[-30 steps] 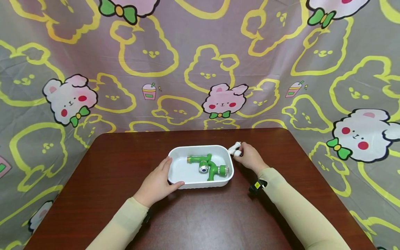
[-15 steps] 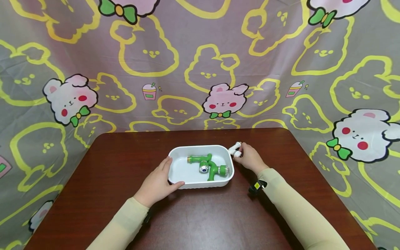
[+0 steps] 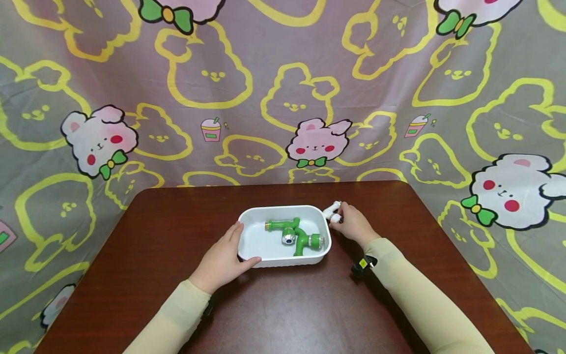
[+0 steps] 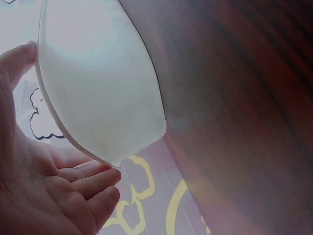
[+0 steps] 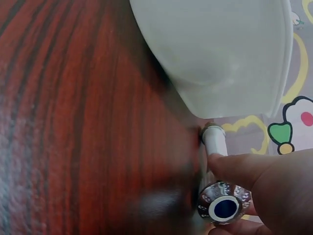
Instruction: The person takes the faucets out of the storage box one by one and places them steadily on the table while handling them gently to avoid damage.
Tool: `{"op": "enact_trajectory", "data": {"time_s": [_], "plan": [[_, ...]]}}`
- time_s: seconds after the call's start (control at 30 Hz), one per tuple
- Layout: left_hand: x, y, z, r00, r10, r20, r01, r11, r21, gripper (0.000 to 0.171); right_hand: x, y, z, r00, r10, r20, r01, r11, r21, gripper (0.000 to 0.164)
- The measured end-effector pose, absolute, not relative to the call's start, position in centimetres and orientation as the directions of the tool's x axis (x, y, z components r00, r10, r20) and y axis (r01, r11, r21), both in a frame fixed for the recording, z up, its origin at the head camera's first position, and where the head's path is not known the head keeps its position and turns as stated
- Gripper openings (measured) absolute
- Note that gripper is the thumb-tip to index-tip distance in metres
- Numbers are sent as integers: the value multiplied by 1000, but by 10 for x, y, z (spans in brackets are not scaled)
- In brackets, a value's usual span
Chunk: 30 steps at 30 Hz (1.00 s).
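Scarcely anything has moved since the earlier head views: both hands and the things around them keep the same places, give or take a tiny sway of the camera.

Against the left end of a white basin (image 3: pixel 265 248) lies the left hand (image 3: pixel 221 258), spread and relaxed, its fingers along the rim and its thumb on the near edge; it touches the basin without closing round it.

Beyond the basin's other end, the right hand (image 3: pixel 355 225) pinches a white tap (image 3: pixel 330 211) between thumb and fingers. That tap is outside the basin, just beside its right end, with a shiny knob (image 5: pixel 222 207) (blue in the centre) facing the right wrist camera. Whether the tap touches the basin wall I can't fairly say, since the two overlap in that view.

Inside the basin lie two green taps, close together: one tap with a brass-coloured end (image 3: pixel 278 225) points left, while the other green tap (image 3: pixel 303 242) has its handle toward the right wall. Under everything is a dark reddish-brown table (image 3: pixel 177 236), with a cartoon-printed cloth (image 3: pixel 247 118) hanging behind.
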State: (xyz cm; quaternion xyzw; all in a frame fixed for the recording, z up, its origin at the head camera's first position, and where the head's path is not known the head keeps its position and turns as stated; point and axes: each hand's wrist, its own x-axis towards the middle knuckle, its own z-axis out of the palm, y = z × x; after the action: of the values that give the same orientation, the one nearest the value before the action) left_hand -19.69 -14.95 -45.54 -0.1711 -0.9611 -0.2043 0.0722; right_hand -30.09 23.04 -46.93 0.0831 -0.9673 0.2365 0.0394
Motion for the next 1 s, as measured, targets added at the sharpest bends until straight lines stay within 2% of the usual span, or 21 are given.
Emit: {"op": "enact_trajectory", "data": {"time_s": [0.17,0.53,1.0], "plan": [[-197,-149,-456,-929,299,216,361,857,367,104,-299,230,-461,-986,-126,105,-159,887,-433,35],[-197,-149,-458,-917,305,256,382,857,346,105,-297,225,-446,-963,-128,237,-220,882,-417,25],[-198,-149,-458,-922,303,243,374,860,348,105,-290,217,-428,-941,-124,314,-257,867,-427,20]]}}
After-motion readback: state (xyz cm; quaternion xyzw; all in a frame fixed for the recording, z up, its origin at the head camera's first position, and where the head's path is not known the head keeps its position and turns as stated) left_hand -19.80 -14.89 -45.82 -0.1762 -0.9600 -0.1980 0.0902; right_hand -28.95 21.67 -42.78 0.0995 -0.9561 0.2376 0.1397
